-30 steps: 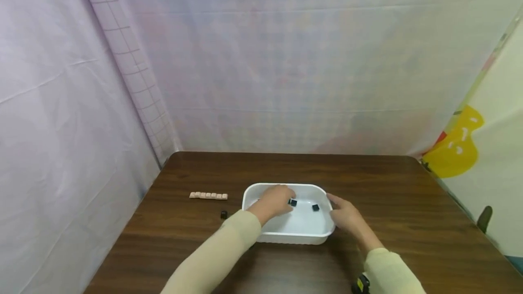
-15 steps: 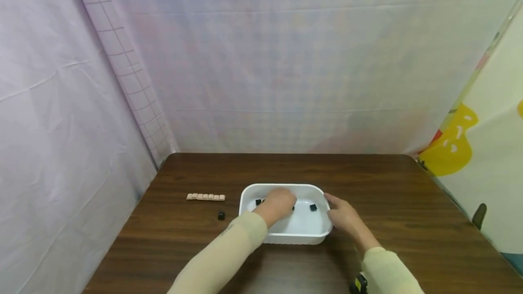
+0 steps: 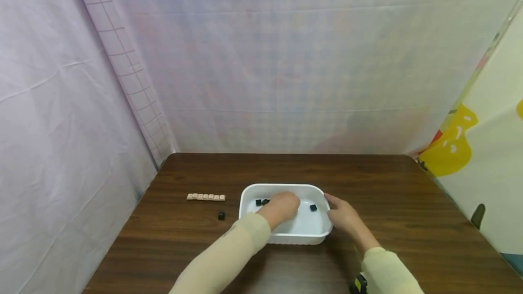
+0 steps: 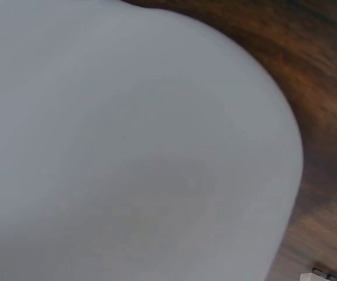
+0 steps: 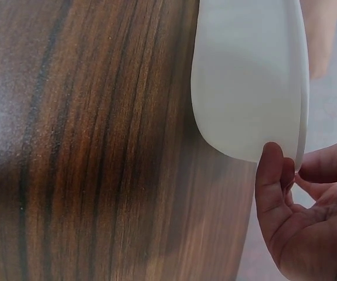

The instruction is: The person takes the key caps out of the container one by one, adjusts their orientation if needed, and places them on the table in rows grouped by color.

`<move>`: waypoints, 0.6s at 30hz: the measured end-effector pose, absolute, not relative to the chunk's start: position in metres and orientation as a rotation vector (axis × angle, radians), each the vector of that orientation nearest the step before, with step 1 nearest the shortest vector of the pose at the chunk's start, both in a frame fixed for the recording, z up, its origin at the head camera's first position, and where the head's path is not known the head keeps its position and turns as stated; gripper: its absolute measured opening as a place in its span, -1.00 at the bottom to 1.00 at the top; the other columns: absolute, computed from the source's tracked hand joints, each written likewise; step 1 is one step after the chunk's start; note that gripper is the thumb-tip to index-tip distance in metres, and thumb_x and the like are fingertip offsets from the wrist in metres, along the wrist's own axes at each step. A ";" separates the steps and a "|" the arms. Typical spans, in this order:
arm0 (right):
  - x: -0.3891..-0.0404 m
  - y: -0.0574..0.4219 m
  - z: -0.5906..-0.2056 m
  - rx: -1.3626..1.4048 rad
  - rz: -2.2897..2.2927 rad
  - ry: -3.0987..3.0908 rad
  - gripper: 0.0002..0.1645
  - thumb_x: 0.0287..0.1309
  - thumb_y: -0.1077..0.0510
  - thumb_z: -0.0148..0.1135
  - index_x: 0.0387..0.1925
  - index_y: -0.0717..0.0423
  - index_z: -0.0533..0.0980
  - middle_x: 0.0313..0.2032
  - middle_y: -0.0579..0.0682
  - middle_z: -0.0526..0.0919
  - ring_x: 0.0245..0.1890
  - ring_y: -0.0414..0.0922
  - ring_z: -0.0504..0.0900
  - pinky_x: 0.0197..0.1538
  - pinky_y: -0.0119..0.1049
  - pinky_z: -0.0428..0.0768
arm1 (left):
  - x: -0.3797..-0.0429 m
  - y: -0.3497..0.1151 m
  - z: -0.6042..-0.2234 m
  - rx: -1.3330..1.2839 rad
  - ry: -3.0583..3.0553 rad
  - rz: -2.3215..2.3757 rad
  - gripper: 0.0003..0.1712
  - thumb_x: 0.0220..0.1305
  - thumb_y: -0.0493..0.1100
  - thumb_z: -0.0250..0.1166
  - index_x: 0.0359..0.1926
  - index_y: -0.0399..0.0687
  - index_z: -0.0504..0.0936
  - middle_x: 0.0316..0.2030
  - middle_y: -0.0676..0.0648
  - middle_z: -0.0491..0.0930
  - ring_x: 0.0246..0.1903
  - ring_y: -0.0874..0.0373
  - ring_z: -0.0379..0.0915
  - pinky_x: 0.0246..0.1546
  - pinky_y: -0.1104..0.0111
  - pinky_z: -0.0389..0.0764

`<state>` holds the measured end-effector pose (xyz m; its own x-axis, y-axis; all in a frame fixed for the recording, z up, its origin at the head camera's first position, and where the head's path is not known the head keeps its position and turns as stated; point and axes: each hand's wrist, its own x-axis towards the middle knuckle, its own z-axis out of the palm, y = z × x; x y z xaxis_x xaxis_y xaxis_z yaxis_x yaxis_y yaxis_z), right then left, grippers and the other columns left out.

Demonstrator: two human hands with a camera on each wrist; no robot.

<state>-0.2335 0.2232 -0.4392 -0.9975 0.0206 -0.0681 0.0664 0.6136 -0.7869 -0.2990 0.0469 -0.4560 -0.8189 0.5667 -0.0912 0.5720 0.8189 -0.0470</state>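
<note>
A white plastic tray (image 3: 302,226) stands on the table with small black keycap-like blocks in it. Its right end is pinched by my right hand (image 3: 345,214), thumb at the rim and fingers against the outer wall, as the right wrist view shows of the hand (image 5: 309,222). Inside the tray, my left hand (image 3: 282,208) reaches down with bent fingers; the fingertips and anything under them are hidden. One black block (image 3: 313,208) lies to its right, another black block (image 3: 259,202) to its left. The tray's pale outer wall (image 4: 215,146) fills most of the left wrist view.
Left of the tray, a row of cream keycap-like pieces (image 3: 206,197) lies on the brown wooden table (image 3: 367,171). A single black block (image 3: 221,215) sits nearer the front. Pale curtains (image 3: 278,80) hang behind the table.
My left hand has lowered in the tray and shifted slightly right. It now covers the blocks near the middle, while those at the left have come into sight. The right hand keeps its hold.
</note>
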 end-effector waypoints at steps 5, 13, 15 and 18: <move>-0.234 0.223 -0.439 0.077 -1.367 2.763 -0.18 -0.06 0.41 0.02 0.37 0.40 0.27 0.14 0.45 0.47 -0.18 0.13 0.56 -0.34 -0.25 0.58 | -0.300 0.042 -0.456 0.991 2.956 -0.089 -0.92 0.29 -0.21 0.25 -0.36 -0.05 0.64 -0.36 -0.01 0.54 -0.35 0.16 0.47 -0.20 0.36 0.55; -0.235 0.224 -0.439 0.058 -1.355 2.771 -0.18 -0.06 0.41 0.03 0.37 0.40 0.26 0.11 0.44 0.49 -0.21 0.12 0.57 -0.35 -0.25 0.58 | -0.304 0.033 -0.443 1.078 2.951 0.156 -0.94 0.22 -0.19 0.38 -0.35 -0.09 0.71 -0.35 0.02 0.66 -0.29 0.18 0.55 -0.19 0.42 0.53; -0.235 0.224 -0.440 0.057 -1.355 2.775 -0.17 -0.07 0.41 0.02 0.36 0.41 0.26 0.10 0.45 0.49 -0.23 0.11 0.58 -0.36 -0.24 0.59 | -0.304 0.029 -0.440 1.110 2.962 0.208 -0.96 0.22 -0.24 0.34 -0.37 -0.09 0.70 -0.39 0.02 0.65 -0.32 0.17 0.54 -0.21 0.41 0.53; -0.235 0.224 -0.440 0.061 -1.363 2.773 -0.17 -0.08 0.42 0.02 0.36 0.41 0.26 0.07 0.46 0.50 -0.29 0.09 0.61 -0.40 -0.22 0.61 | -0.304 0.021 -0.436 1.140 2.981 0.286 -0.92 0.22 -0.29 0.29 -0.33 -0.12 0.72 -0.39 0.00 0.65 -0.32 0.16 0.53 -0.21 0.37 0.53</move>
